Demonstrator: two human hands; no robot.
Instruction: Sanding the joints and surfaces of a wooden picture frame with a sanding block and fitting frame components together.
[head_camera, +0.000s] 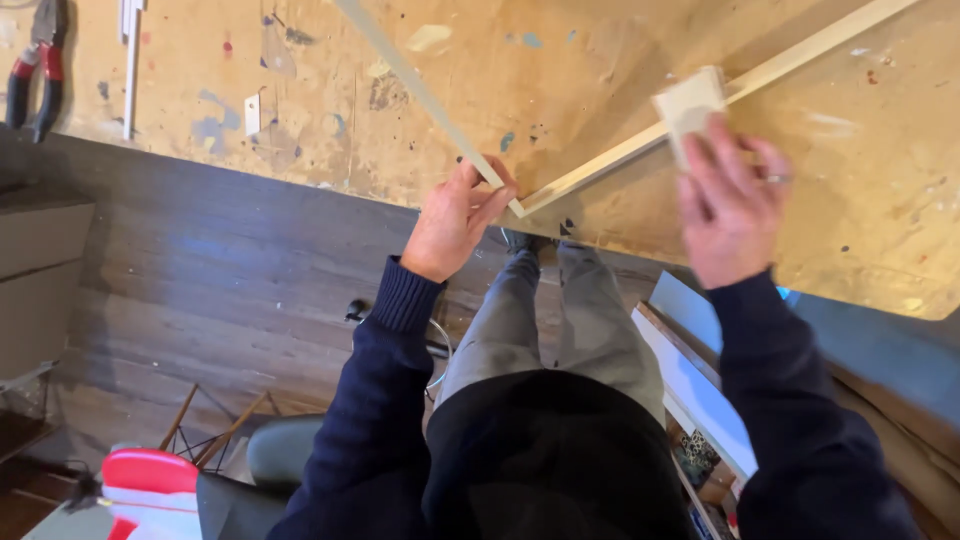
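- Frame (620, 150): pale strips meeting in a corner at the bench (480, 80) edge, near 12 o'clock.
- Left hand (455, 220) pinches that corner.
- Right hand (730, 205) presses a sanding block (688, 103) onto the 2 o'clock strip.
- Sanding step, I judge; next stroke needs a steady corner.

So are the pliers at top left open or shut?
Open: the pliers' red-and-black handles spread apart on the bench. The jaws are cut off by the frame.
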